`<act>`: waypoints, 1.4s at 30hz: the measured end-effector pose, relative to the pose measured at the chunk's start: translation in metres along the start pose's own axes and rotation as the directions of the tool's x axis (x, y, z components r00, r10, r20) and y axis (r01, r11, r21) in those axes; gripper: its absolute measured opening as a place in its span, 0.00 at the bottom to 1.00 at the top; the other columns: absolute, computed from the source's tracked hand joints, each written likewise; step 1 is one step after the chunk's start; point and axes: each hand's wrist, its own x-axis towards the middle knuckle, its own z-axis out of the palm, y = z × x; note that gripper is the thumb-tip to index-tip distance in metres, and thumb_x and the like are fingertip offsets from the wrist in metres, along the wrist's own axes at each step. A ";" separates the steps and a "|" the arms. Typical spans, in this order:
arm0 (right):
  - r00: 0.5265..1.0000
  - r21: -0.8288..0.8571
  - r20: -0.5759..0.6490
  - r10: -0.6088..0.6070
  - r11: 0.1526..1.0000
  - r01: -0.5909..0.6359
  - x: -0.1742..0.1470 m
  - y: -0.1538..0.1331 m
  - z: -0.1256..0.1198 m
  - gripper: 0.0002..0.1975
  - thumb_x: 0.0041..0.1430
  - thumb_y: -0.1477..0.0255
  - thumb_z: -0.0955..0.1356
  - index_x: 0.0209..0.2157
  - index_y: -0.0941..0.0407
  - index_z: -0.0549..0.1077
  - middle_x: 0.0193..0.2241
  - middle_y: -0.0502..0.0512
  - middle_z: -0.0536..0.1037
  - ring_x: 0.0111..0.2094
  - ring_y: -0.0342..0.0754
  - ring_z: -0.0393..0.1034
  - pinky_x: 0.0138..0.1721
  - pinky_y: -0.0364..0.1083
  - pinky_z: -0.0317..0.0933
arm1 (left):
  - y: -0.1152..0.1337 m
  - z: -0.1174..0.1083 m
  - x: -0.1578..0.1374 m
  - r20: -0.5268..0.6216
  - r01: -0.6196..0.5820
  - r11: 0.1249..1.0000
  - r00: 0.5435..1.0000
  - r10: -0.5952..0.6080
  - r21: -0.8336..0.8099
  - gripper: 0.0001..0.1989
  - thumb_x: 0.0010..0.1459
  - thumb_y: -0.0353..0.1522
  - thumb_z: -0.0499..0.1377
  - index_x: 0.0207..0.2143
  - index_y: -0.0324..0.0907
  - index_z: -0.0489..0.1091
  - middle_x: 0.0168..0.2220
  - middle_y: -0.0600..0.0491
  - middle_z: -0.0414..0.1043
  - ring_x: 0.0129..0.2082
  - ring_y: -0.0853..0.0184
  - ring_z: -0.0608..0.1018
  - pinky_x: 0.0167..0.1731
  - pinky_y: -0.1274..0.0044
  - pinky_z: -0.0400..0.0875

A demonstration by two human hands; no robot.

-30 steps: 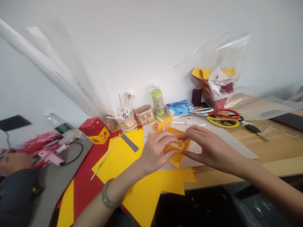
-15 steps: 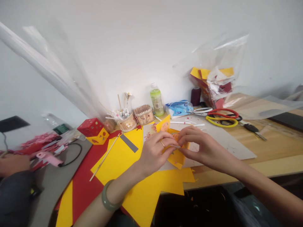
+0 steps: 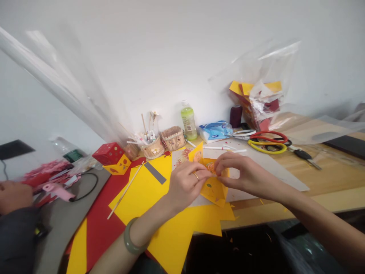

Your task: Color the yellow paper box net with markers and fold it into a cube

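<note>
A small folded yellow paper box (image 3: 214, 195) with cut-out shapes stands over the white board, one flap (image 3: 196, 153) sticking up at its back left. My left hand (image 3: 186, 182), a ring on one finger, pinches at the upper edge of this box. From the other side my right hand (image 3: 242, 171) grips the same edge, thumb and fingers pressed together. The fingertips of both hands almost meet over the box's opening. Orange, curled-looking material (image 3: 211, 167) shows inside, partly covered by the fingers.
Yellow sheets (image 3: 159, 205), a thin stick (image 3: 125, 191) and a grey strip (image 3: 155, 173) lie at left. A red-and-yellow box (image 3: 111, 158) stands behind them. Scissors (image 3: 268, 142) lie on the right, a green bottle (image 3: 188, 121) at the back. Another person's hand (image 3: 15, 198) is far left.
The paper box has tilted slightly, so more of its front face with the cut-out shows. My left fingers have shifted a little up and are bent more. The other person's hand moved slightly.
</note>
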 end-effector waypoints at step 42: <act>0.990 0.031 -0.136 0.026 0.999 -0.022 0.001 -0.006 0.013 0.06 0.48 0.79 0.64 0.27 0.55 0.71 0.27 0.52 0.75 0.32 0.49 0.67 0.38 0.50 0.61 | -0.008 0.009 -0.004 -0.055 -0.280 0.869 0.943 0.330 0.407 0.04 0.53 0.25 0.59 0.33 0.39 0.71 0.33 0.54 0.78 0.39 0.65 0.76 0.50 0.65 0.63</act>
